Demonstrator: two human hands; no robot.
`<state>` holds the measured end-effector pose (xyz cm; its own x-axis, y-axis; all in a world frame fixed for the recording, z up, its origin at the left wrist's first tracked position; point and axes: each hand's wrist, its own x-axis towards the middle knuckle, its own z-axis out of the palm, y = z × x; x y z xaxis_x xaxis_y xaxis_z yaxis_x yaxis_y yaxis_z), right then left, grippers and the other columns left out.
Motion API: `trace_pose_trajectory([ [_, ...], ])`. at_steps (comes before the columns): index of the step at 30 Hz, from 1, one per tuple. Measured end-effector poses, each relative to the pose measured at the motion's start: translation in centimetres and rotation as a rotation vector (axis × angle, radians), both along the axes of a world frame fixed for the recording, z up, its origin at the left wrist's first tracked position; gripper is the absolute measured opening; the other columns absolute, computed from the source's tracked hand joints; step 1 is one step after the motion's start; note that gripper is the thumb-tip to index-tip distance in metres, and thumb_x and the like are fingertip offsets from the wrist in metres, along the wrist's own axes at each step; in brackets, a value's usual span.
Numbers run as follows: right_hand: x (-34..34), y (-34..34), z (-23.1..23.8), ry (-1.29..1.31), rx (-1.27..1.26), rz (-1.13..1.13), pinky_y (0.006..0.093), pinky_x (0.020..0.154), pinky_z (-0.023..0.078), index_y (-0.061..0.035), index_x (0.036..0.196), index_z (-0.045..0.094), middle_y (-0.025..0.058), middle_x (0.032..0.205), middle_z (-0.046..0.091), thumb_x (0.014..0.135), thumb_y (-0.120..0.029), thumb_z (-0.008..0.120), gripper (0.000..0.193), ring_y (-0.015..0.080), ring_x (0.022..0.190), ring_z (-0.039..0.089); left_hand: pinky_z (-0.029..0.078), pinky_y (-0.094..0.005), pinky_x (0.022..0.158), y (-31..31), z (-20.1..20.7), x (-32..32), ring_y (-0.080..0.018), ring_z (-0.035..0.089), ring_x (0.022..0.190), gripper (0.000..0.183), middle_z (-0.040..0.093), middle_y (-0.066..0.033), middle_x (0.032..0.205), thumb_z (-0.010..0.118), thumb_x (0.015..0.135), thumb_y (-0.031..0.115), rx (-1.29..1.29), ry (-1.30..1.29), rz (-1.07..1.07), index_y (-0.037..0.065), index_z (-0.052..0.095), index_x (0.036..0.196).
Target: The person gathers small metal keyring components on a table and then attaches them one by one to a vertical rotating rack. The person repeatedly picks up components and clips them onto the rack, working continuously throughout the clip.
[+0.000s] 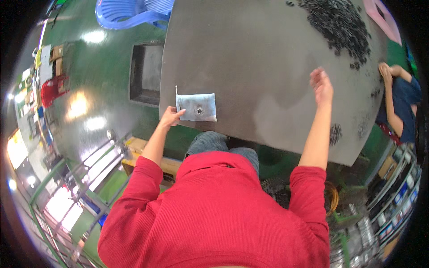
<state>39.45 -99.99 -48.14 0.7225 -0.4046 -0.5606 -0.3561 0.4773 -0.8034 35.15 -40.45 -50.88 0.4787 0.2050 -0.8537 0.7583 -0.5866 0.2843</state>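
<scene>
A light-blue, flat cloth pouch (208, 102) with a small loop at its far left corner lies on the table near the left edge. On its upper face is a dark mark with a small thing at the centre, too small to name. My left hand (170, 117) grips the pouch's near left side, the thumb on top and the other fingers mostly hidden. Over the table to the right, my right hand (321, 85) is raised with loosely curled, slightly blurred fingers standing apart. It holds nothing visible and is nearest to a heap of small black parts (339, 27).
Around the grey table (241, 58) are a blue plastic chair (129, 13) at the far left and a seated person (404, 102) at the right edge. Smaller clusters of black parts (335, 134) lie on the right side. A pink tray-like thing (385, 22) sits at the far right corner.
</scene>
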Motion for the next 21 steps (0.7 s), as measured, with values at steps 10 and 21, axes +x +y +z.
trace_pose_trajectory([
  [10,-23.7,18.3,4.3,0.392,-0.066,-0.175,0.0254,0.065,0.048,-0.0095,0.112,0.063,0.0025,0.094,0.067,0.092,-0.022,0.056,0.025,0.0105,0.078,0.063,0.053,-0.0337,0.066,-7.1,-1.0,0.5,-0.0198,0.061,0.086,0.052,0.059,-0.0059,0.105,0.064,0.086,0.042,-0.706,0.055,0.426,0.008,0.048,0.122],
  [21,-33.2,25.1,3.9,0.658,-0.295,0.127,0.0248,0.063,0.047,-0.0087,0.115,0.063,0.0040,0.092,0.068,0.091,-0.023,0.056,0.029,0.0105,0.075,0.064,0.049,-0.0375,0.081,-3.3,-1.8,-1.3,-0.0265,0.061,0.093,0.019,0.064,-0.0085,0.091,0.065,0.079,0.020,-0.338,-0.548,-1.156,0.011,0.067,0.096],
])
